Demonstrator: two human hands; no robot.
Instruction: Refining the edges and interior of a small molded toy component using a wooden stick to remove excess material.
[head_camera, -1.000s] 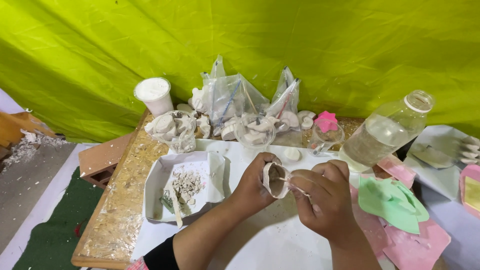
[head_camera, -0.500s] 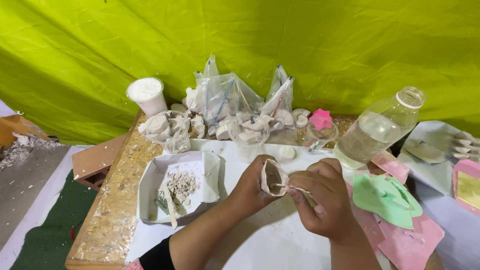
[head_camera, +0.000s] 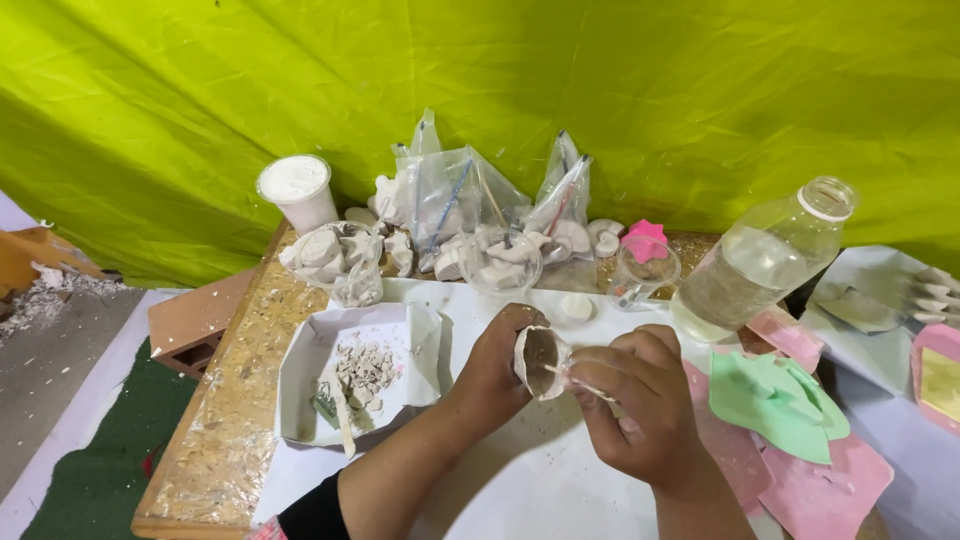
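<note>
My left hand (head_camera: 497, 368) grips a small hollow white plaster piece (head_camera: 538, 360), its brownish inside turned toward me. My right hand (head_camera: 642, 402) pinches a thin wooden stick (head_camera: 580, 384) whose tip reaches into the hollow of the piece. Both hands hover over a white sheet (head_camera: 520, 480) spread on the table. To the left lies a white paper tray (head_camera: 300, 375) holding plaster crumbs and a flat stick.
A clear bottle (head_camera: 762, 262) leans at the right. Behind stand a white cup (head_camera: 298, 191), plastic bags of plaster casts (head_camera: 470, 205), a clear cup (head_camera: 500, 265) and a pink star mould (head_camera: 646, 240). Green and pink foam sheets (head_camera: 780, 405) lie right. The chipboard table edge (head_camera: 215, 440) runs along the left.
My hands stay together on the plaster piece, with the stick working inside it. The view has shifted slightly, so the objects behind sit a little differently in frame.
</note>
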